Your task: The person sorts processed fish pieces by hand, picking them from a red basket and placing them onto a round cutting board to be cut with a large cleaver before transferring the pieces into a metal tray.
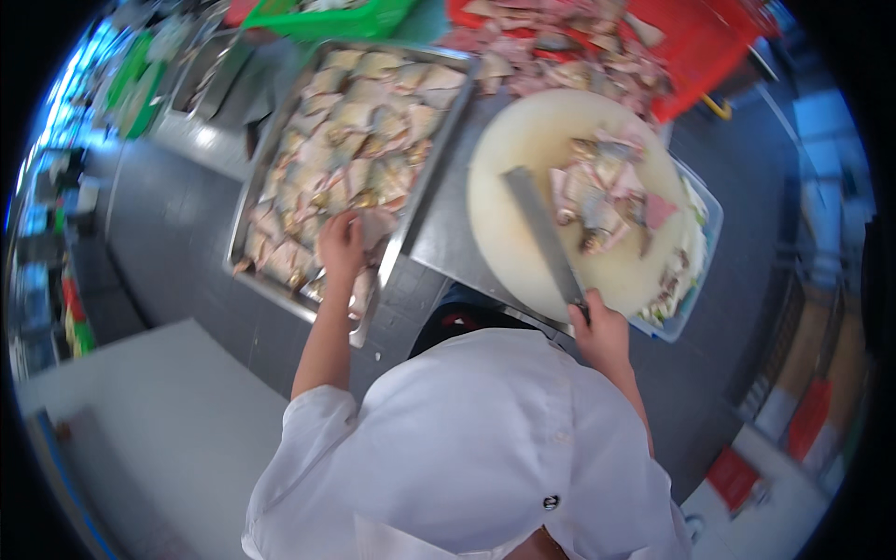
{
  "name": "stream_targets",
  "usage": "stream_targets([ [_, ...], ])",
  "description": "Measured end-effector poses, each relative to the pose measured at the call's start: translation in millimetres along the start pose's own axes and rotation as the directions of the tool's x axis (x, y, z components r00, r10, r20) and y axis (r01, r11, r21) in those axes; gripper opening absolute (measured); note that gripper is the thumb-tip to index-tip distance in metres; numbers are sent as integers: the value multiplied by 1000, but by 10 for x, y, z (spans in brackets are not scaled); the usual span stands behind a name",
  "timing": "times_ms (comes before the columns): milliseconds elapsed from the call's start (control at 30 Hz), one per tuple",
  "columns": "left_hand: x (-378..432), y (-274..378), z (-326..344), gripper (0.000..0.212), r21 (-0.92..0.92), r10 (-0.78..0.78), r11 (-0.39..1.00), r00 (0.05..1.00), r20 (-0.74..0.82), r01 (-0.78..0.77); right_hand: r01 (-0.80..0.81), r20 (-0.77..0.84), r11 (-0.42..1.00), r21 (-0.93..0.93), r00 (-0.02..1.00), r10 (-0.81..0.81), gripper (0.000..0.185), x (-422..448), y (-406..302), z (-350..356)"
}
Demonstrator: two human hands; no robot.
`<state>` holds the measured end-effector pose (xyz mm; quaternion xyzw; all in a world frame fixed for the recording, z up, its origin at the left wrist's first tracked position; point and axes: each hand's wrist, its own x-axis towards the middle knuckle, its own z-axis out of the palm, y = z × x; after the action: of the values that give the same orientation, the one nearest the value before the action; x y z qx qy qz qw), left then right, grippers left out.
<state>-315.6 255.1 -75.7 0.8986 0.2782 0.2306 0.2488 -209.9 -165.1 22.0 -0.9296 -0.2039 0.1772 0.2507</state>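
Note:
My left hand (341, 245) is over the near end of a metal tray (414, 203) filled with cut fish pieces (350, 140). Its fingers touch a pale fish piece (374, 225); whether they grip it is unclear. In my right hand (600, 329) is the dark handle of a cleaver (544, 234), whose broad blade lies over the left part of a round white cutting board (500, 140). Several more fish pieces (595, 189) are heaped on the board, right of the blade.
A red basket (700, 56) and a spread of pinkish fish pieces (518, 56) are beyond the board. Behind the tray sits a green basket (336, 24). A light-blue tub (712, 217) with scraps stands below the board's right edge. A white surface (154, 420) is at lower left.

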Motion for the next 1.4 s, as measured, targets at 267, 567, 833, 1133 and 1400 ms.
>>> stream_targets([
  [267, 141, 576, 208, 13, -147, 126, 982, 989, 72, -114, -1, 153, 999, -52, 988, 9, 28, 290, -117, -168],
  [567, 29, 953, 314, 15, -224, 161, 968, 966, 202, -114, -204, -8, 978, 39, 979, 205, 28, 110, 95, -484],
  [833, 115, 1460, 558, 24, -429, 256, 893, 940, 226, -140, -233, -327, 691, 684, 749, 577, 19, -86, 657, -450],
  [1133, 308, 2933, 1761, 91, -403, 468, 851, 832, 296, -336, -295, 109, 259, 920, 827, 552, 16, -112, 1031, -291],
  [1400, 180, 3260, 1971, 91, -184, 432, 902, 831, 350, -392, -339, 212, 297, 893, 898, 385, 22, 418, 538, -61],
])
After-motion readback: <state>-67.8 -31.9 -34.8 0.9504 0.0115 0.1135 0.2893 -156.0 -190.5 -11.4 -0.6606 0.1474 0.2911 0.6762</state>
